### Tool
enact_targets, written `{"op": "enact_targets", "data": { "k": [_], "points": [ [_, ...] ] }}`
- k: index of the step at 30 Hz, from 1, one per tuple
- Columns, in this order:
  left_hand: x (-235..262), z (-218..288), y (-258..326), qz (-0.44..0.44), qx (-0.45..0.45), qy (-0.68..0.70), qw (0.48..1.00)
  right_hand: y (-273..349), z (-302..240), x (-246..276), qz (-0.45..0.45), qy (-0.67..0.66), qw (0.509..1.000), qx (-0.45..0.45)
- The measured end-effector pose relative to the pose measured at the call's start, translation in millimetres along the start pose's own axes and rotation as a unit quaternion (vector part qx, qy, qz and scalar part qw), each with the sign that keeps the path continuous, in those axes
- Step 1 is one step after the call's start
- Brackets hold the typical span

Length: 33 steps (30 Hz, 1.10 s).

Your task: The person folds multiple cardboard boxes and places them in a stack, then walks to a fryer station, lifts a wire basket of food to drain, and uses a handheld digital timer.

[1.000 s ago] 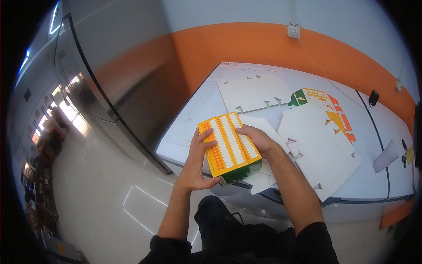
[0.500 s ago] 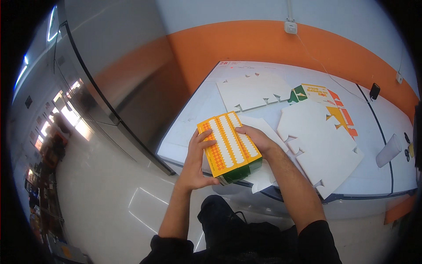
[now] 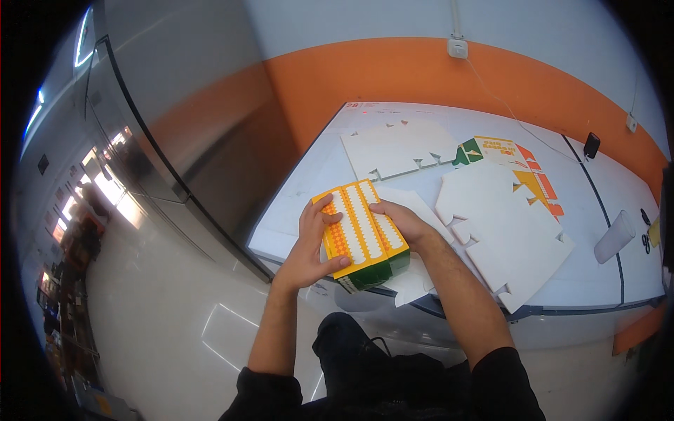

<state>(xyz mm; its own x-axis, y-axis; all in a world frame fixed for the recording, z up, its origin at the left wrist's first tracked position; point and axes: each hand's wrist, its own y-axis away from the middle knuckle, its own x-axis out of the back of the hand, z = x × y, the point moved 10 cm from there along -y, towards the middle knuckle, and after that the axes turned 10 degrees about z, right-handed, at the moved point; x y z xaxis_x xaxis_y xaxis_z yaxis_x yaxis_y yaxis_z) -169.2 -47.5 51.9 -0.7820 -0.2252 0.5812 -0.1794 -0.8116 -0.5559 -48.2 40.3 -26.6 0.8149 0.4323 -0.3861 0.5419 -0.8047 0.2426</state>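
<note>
One box [image 3: 361, 230], bright yellow on top, with white scalloped bands running lengthwise, orange diamond patterning toward the left side and dark green on the near end. Shows a lengthwise seam or fold across the upper face, closed along the visible part. Sits between both hands, slightly turned, above the near edge of the worktop [image 3: 291, 219]. Clamped from the left by the left hand [image 3: 307, 242], with fingers over the upper edge and thumb pressed at the near left corner; gripped on the right by the right hand [image 3: 408, 224], with fingertips on the yellow face. Cannot tell how any fingers lie underneath. Beyond, on the pale worktop, one notched white card [image 3: 397, 149] at the far left, and a larger pile of white cut sheets [image 3: 502, 235] to the right, partly covering a green, yellow and orange printed sheet [image 3: 496, 149]. Farther right, a translucent cup [image 3: 615, 237] near black scissors [image 3: 646, 243]. Behind, an orange-banded wall [image 3: 393, 70]; at left, a steel cabinet [image 3: 196, 105] and glossy floor [image 3: 158, 281].
</note>
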Motion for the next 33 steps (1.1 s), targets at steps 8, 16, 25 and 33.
{"op": "enact_targets", "data": {
  "k": [8,16,25,33],
  "points": [
    [-3,-2,3,0.002,-0.015,0.000,1.000,1,-1,1,-0.016,-0.020,1.000,0.017],
    [11,8,50,0.191,-0.006,0.089,0.978,3,-3,-10,-0.006,-0.050,0.998,0.032],
    [46,23,86,0.367,-0.017,-0.121,0.922,-39,-18,-71,-0.048,-0.152,0.981,0.107],
    [13,35,79,0.261,-0.024,-0.216,0.941,-38,3,-41,0.069,0.046,0.994,0.069]
  ]
}}
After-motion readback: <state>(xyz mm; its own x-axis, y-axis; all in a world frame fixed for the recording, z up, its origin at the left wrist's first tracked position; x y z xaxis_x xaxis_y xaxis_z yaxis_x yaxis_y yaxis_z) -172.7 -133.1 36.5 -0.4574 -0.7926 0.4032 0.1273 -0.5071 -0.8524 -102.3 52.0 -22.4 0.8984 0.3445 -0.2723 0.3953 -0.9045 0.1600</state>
